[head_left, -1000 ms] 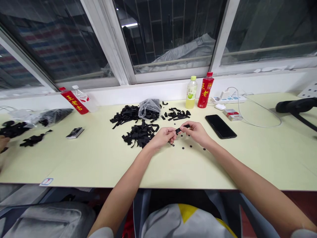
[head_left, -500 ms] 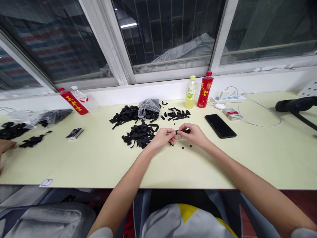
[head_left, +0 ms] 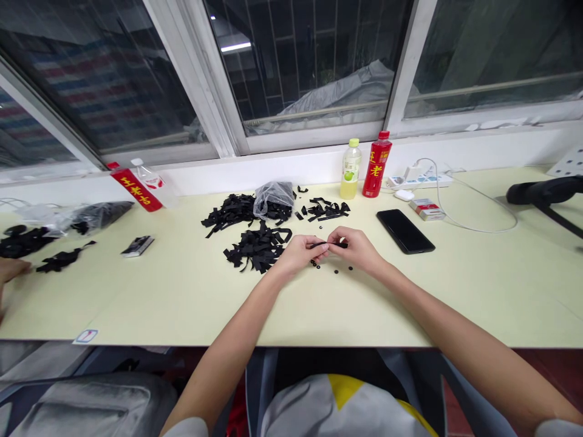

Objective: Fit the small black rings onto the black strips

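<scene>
A short black fabric strip [head_left: 317, 244] stretches between my two hands above the table. My left hand [head_left: 298, 254] pinches its left part. Its other part is pinched by my right hand [head_left: 357, 247], with a dark bit showing beneath the fingers. Under and beside my hands lie several small black rings [head_left: 314, 264]. Two small black discs, one of them a disc [head_left: 336, 272] nearest me, rest just below my right hand. Left of my left hand is a heap of black strips [head_left: 255, 247].
Behind the heap, more strips lie under a clear plastic bag [head_left: 274, 199]. A small strip pile [head_left: 328, 209] lies beyond my hands. A green-capped bottle [head_left: 350, 170], a red bottle [head_left: 377, 165] and a phone [head_left: 405, 231] stand or lie rightward. Another person's hand [head_left: 13, 268] is at far left.
The black strip now shows across my left fingers as well, drawn out between both hands. My hands have hardly moved otherwise.
</scene>
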A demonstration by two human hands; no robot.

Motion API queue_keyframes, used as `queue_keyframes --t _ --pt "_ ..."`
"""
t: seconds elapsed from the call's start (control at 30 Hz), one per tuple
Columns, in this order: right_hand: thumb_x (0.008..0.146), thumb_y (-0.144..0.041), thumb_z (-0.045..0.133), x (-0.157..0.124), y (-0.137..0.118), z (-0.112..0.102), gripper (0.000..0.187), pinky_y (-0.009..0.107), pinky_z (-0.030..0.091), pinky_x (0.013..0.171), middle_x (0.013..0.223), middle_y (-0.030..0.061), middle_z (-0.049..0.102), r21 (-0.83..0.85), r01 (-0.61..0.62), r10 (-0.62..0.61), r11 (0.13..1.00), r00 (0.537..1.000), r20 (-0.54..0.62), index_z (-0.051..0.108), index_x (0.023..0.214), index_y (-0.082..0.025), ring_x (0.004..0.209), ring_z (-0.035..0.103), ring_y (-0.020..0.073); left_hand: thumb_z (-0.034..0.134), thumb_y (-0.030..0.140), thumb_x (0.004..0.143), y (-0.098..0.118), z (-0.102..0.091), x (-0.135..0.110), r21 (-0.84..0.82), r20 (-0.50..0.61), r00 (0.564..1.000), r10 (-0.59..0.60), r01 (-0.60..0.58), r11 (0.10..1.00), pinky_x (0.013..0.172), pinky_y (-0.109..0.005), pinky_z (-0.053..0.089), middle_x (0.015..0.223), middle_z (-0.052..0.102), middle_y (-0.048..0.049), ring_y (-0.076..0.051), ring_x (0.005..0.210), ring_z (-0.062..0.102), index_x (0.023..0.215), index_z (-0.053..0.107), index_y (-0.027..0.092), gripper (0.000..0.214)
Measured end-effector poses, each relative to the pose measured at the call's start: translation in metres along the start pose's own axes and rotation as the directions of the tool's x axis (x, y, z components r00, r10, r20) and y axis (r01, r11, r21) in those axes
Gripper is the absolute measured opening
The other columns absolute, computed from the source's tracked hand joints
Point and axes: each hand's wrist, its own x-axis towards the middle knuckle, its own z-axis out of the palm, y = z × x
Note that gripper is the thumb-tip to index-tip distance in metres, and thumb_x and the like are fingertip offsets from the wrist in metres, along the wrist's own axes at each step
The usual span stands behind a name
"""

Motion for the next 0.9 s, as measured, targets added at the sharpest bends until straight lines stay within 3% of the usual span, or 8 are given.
queue_keyframes --t 0.1,0.23,0.37,0.57,0.9 --pt "0.098 -0.043 0.093 0.0006 -0.0023 -0.0028 0.019 0.044 0.067 0.093 0.095 0.0066 0.090 0.006 -0.010 0.010 1.000 1.000 0.008 0.084 0.090 -0.028 0.095 0.083 0.0302 0.118 0.062 0.086 0.0009 -0.0003 0.0010 -0.001 -0.026 1.000 -0.012 0.012 1.000 0.083 -0.034 0.065 0.090 0.087 -0.0090 -0.017 0.080 0.070 0.095 0.090 0.014 0.056" --pt "0.099 -0.050 0.092 0.0024 -0.0052 -0.0064 0.024 0.045 0.070 0.094 0.102 0.0093 0.093 0.071 -0.063 0.062 0.996 0.998 0.011 0.089 0.095 -0.027 0.099 0.085 0.0314 0.112 0.063 0.093 0.0026 -0.0010 0.0015 0.032 -0.044 0.999 -0.018 0.020 0.999 0.084 -0.035 0.065 0.092 0.089 -0.0098 -0.018 0.082 0.070 0.093 0.088 0.016 0.053" --pt "0.097 -0.056 0.094 0.0031 -0.0073 -0.0075 0.030 0.046 0.070 0.092 0.107 0.0113 0.094 0.156 -0.110 0.112 0.982 0.994 -0.005 0.090 0.096 -0.026 0.100 0.084 0.0318 0.108 0.057 0.100 0.0030 -0.0017 -0.0005 0.041 0.022 1.000 -0.011 0.011 0.999 0.088 -0.038 0.065 0.097 0.091 -0.0126 -0.020 0.085 0.071 0.096 0.089 0.016 0.046" --pt "0.091 -0.061 0.100 0.0027 -0.0070 -0.0074 0.037 0.046 0.070 0.093 0.104 0.0105 0.094 0.220 -0.133 0.137 0.966 0.991 0.000 0.090 0.096 -0.026 0.094 0.082 0.0296 0.110 0.060 0.097 0.0001 -0.0010 -0.0007 0.045 0.081 0.997 0.001 -0.005 0.999 0.090 -0.038 0.066 0.097 0.090 -0.0121 -0.020 0.084 0.072 0.093 0.085 0.017 0.050" --pt "0.087 -0.073 0.103 0.0033 -0.0023 -0.0070 0.052 0.049 0.069 0.097 0.109 0.0119 0.093 0.271 -0.129 0.143 0.954 0.989 -0.033 0.090 0.102 -0.025 0.097 0.082 0.0303 0.109 0.054 0.100 0.0003 -0.0043 -0.0022 0.020 0.031 0.999 0.018 -0.019 1.000 0.094 -0.039 0.067 0.101 0.091 -0.0136 -0.020 0.089 0.072 0.117 0.091 0.013 0.047"
